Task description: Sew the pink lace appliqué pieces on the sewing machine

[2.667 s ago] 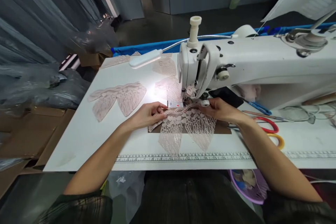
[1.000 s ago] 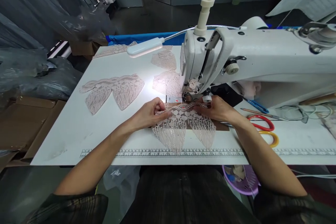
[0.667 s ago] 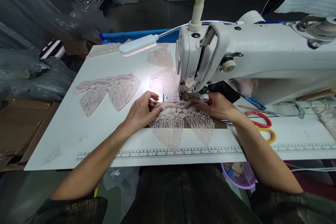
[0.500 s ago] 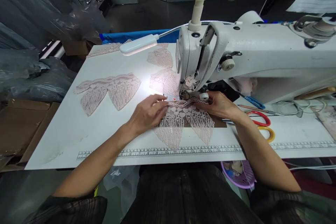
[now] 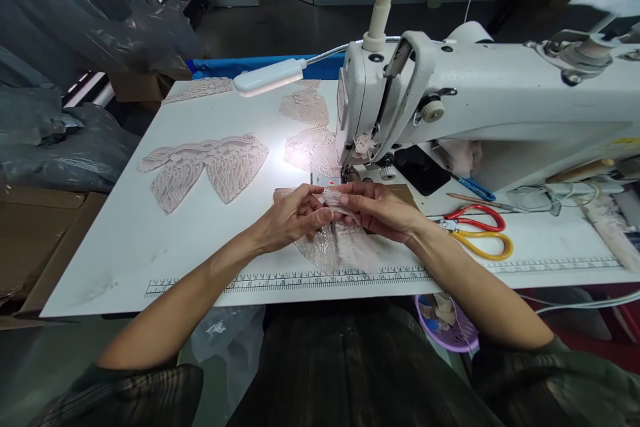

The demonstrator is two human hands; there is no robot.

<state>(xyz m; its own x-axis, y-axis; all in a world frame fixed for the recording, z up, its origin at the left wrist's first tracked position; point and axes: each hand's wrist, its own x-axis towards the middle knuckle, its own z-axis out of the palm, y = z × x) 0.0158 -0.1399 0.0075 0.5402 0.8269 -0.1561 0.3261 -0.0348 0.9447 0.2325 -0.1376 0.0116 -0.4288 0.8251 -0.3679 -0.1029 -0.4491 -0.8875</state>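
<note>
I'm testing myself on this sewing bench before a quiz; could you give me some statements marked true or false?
1. The left hand and right hand both touch the same lace piece. True.
2. The scissor handles are both red. False: one of the scissor handles is yellow.
3. Ruler markings run along the near edge of the table. True.
4. The purple basket sits on the table. False: the purple basket is below the tabletop.
5. The lamp is lit. True.
</note>
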